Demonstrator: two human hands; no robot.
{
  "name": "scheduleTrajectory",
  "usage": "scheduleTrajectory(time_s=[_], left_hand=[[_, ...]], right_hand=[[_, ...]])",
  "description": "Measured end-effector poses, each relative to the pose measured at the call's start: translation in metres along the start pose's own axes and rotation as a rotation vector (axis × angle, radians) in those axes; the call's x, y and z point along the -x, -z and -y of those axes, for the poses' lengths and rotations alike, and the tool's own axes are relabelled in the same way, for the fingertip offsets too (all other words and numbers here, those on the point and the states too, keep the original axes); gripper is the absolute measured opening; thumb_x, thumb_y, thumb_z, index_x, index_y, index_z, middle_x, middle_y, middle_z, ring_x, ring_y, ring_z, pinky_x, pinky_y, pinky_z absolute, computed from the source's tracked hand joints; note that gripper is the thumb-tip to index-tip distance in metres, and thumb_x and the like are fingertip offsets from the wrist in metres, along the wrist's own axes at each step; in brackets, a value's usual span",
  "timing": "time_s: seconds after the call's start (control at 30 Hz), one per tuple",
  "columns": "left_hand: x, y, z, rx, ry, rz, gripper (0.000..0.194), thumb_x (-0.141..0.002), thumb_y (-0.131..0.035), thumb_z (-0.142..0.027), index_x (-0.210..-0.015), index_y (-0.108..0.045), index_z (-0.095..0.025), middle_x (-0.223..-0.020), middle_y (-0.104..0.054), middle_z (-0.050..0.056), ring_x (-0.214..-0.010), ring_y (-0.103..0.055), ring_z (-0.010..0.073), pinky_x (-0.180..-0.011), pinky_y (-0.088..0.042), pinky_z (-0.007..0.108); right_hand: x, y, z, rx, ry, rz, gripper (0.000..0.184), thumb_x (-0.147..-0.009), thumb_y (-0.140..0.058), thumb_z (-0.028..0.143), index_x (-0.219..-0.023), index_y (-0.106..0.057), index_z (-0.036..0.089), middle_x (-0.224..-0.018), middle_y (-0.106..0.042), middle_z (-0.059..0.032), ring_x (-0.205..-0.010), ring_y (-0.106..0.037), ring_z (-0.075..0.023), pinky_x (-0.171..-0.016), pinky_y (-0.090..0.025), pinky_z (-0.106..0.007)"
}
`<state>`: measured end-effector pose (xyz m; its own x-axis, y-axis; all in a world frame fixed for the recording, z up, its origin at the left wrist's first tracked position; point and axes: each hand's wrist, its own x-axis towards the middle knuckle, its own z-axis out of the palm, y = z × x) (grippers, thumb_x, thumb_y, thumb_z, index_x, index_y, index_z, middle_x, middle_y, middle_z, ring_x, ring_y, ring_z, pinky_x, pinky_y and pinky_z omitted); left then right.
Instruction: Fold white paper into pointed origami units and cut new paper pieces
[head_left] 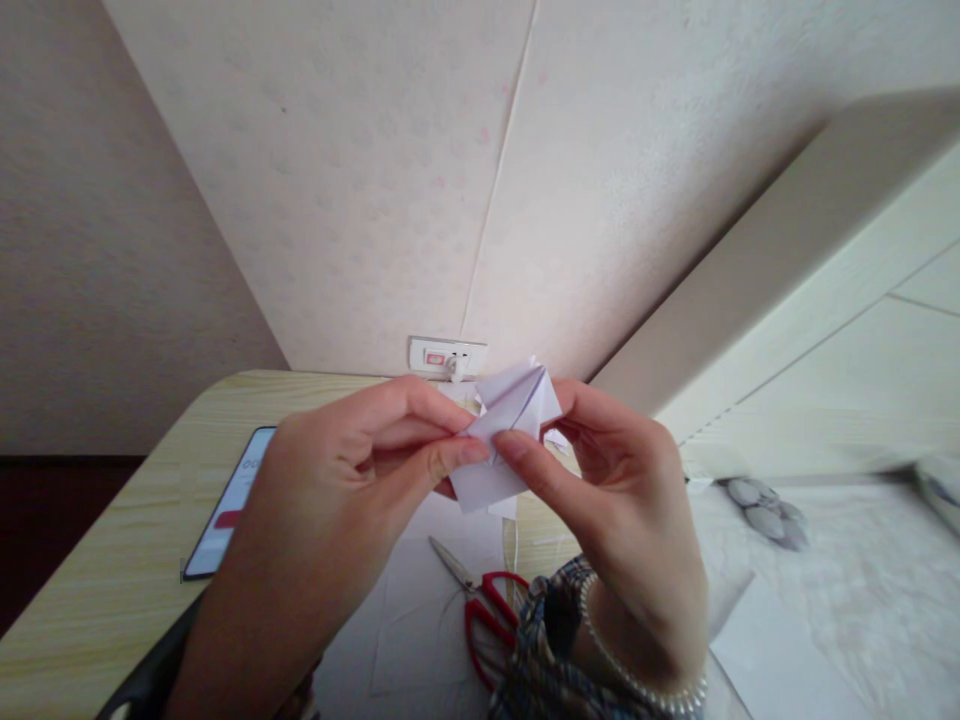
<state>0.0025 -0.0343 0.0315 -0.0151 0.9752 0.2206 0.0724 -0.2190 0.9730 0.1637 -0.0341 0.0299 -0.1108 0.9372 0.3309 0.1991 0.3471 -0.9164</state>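
Note:
A small folded white paper piece (510, 430) is held up above the wooden table (112, 570), in front of the wall. My left hand (352, 470) pinches its left edge between thumb and fingers. My right hand (615, 490) grips its right side, thumb pressed on the front fold, and wears a bead bracelet at the wrist. Both hands are closed on the paper.
A phone (225, 505) with a lit screen lies on the table at the left. Red-handled scissors (480, 600) rest on flat white paper sheets (420, 620) below my hands. A wall socket (446, 357) sits behind. A white cabinet (825, 330) and a patterned bed cover (840, 590) fill the right.

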Motion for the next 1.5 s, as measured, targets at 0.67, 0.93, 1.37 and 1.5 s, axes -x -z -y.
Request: scheduleTrajectory(time_s=[0.67,0.93,1.37,1.5], left_hand=[[-0.0022,0.0031,0.0009,-0.005,-0.087,0.014,0.013,-0.072,-0.073,-0.014,-0.068,-0.075,-0.027,-0.065,-0.078,-0.010,-0.061,-0.073,0.0074,-0.057,-0.054,0.008],[0.0007,0.0039,-0.0005,0.021,-0.071,-0.026,0.018,-0.073,-0.073,-0.011,-0.066,-0.073,-0.027,-0.064,-0.077,-0.012,-0.060,-0.070,0.0050,-0.057,-0.051,0.006],[-0.0042,0.0049,0.0038,0.028,-0.092,0.042,0.020,-0.077,-0.071,-0.011,-0.069,-0.074,-0.029,-0.066,-0.076,-0.015,-0.062,-0.070,0.0016,-0.060,-0.050,0.002],[-0.0016,0.0064,0.0045,-0.019,-0.104,0.020,0.018,-0.076,-0.072,-0.013,-0.069,-0.075,-0.029,-0.062,-0.074,-0.014,-0.059,-0.069,0.0044,-0.054,-0.050,0.005]], right_hand=[[-0.0006,-0.0002,0.0041,0.107,0.013,0.106,0.017,-0.081,-0.071,0.016,-0.069,-0.059,0.020,-0.065,-0.058,0.0051,-0.066,-0.054,-0.0116,-0.066,-0.042,-0.027],[0.0001,-0.0021,0.0066,0.152,0.029,0.145,0.023,-0.079,-0.071,0.015,-0.065,-0.054,0.021,-0.063,-0.057,0.0067,-0.064,-0.054,-0.0102,-0.063,-0.041,-0.025],[0.0006,-0.0025,0.0027,0.155,0.018,0.194,0.019,-0.080,-0.074,0.018,-0.068,-0.060,0.020,-0.066,-0.061,0.0063,-0.066,-0.057,-0.0098,-0.065,-0.043,-0.024],[-0.0011,0.0015,0.0019,0.018,0.022,0.204,0.013,-0.084,-0.074,0.026,-0.075,-0.066,0.022,-0.072,-0.067,0.0038,-0.072,-0.061,-0.0124,-0.070,-0.047,-0.026]])
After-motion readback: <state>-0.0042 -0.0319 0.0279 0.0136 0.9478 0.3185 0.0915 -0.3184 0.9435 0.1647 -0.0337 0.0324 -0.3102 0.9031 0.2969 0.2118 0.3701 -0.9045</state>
